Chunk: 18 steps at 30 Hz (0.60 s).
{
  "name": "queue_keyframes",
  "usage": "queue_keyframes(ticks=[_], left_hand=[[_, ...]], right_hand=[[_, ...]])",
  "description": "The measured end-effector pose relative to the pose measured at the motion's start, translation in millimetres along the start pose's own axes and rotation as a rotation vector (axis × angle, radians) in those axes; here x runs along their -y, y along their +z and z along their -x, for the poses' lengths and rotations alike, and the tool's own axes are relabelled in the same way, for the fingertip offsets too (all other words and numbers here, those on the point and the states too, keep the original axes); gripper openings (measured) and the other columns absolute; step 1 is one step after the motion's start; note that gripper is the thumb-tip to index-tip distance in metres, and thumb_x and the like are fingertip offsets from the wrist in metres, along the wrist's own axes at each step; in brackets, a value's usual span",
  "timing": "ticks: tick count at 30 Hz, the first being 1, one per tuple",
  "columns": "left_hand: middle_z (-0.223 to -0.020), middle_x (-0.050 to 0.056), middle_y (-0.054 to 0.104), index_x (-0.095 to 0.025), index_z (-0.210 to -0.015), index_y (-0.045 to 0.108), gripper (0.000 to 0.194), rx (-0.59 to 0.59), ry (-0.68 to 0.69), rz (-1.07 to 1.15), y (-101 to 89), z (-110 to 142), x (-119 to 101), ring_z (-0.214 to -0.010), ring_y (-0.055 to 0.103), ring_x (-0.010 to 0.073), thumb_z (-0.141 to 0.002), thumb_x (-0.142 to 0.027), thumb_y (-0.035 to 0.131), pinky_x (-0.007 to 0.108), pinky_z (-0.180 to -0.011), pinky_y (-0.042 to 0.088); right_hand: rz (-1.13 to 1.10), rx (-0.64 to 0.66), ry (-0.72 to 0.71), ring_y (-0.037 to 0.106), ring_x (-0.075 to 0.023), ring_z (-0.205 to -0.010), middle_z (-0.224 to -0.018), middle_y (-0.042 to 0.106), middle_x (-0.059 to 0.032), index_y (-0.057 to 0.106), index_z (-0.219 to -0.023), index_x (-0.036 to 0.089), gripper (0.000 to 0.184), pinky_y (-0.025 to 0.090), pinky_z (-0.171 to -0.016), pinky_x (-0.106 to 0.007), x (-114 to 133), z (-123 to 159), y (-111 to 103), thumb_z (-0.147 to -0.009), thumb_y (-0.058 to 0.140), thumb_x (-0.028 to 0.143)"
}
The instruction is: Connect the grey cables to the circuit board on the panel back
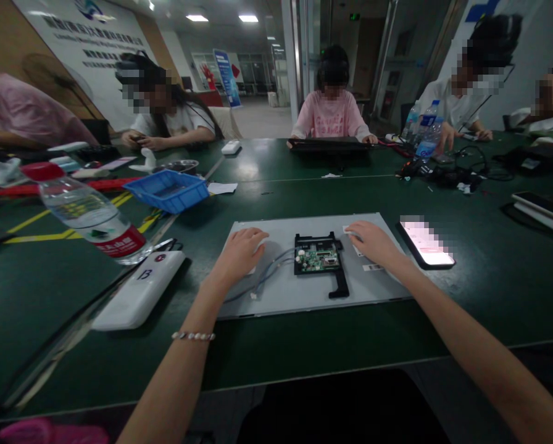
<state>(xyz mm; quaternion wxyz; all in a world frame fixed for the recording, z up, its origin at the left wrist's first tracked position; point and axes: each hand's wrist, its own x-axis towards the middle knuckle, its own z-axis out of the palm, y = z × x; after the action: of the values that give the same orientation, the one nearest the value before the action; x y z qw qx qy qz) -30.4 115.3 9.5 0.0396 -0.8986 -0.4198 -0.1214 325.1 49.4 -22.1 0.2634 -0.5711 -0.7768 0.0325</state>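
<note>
A flat grey panel (pixel 281 302) lies on the table in front of me. At its middle sits a black plastic frame (pixel 338 287) holding a green circuit board (pixel 317 260). Thin grey-blue cables (pixel 270 269) run from the board toward the left side, with a small white connector near their end. My left hand (pixel 240 251) rests palm down on the panel's left part, fingers stretched out. On the right part lies my right hand (pixel 371 240), fingers extended over white labels near the panel's far right. Neither hand visibly holds anything.
Left of the panel are a white power bank (pixel 140 293), a tilted water bottle (pixel 95 219) and a blue tray (pixel 168 190). To the right lies a lit phone (pixel 427 242). Farther back are bottles (pixel 428 132), tangled cables (pixel 464 172) and several people seated around the green table (pixel 276 354).
</note>
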Motion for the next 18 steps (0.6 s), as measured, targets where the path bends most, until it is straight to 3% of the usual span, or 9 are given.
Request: queue_keyframes(ticks=[18], left_hand=[[-0.119,0.009,0.059,-0.019,-0.117,0.059,0.035,-0.012,0.018,-0.061,4.7,0.5,1.6,-0.112,0.052,0.0262,-0.089,-0.024,0.038,0.040,-0.096,0.038]], right_hand=[[0.013,-0.021,0.010,0.059,-0.0220,-0.103,-0.111,0.065,-0.0103,0.064,-0.111,0.017,0.028,0.046,-0.092,-0.037,3.3,1.2,1.4,-0.089,0.045,0.019]])
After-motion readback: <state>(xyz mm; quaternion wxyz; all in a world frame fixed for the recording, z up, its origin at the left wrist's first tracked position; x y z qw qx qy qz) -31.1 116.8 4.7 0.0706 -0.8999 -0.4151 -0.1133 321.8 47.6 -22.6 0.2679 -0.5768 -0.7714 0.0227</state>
